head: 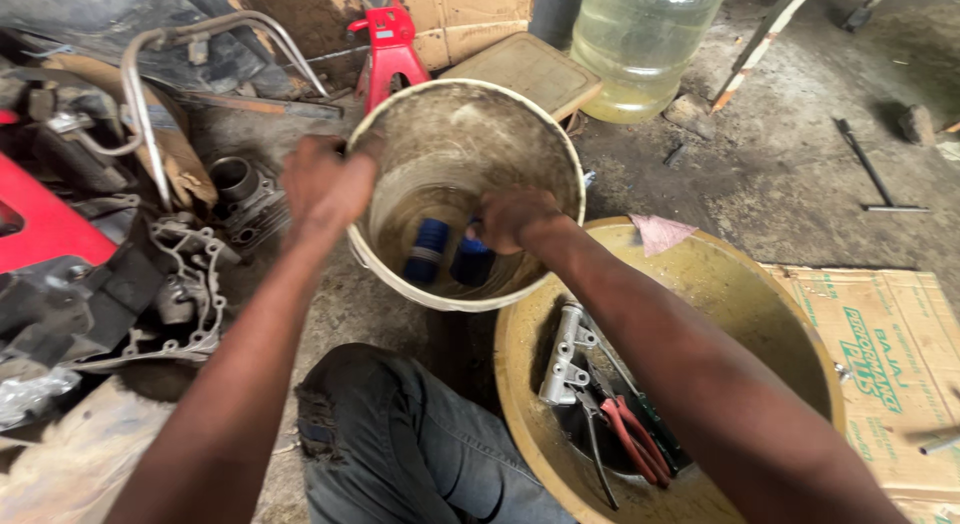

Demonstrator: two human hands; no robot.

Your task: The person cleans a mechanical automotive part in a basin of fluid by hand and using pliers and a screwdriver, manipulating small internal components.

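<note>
Floor: grimy concrete workshop floor [780,174], engine parts left, flattened cardboard right.
Bucket: dirty white plastic bucket [560,149], tilted toward the person.
Left hand [325,184]: fingers clamped over the bucket's rim.
Right hand [512,219]: inside, fingers closed on one of two blue ribbed cylinders [427,250].
Basin: yellow round basin [720,284] beside it, red-handled pliers [632,436] inside.

A grimy white bucket [470,134] stands tilted, two blue ribbed cylinders [427,250] lying inside at its bottom.
</note>
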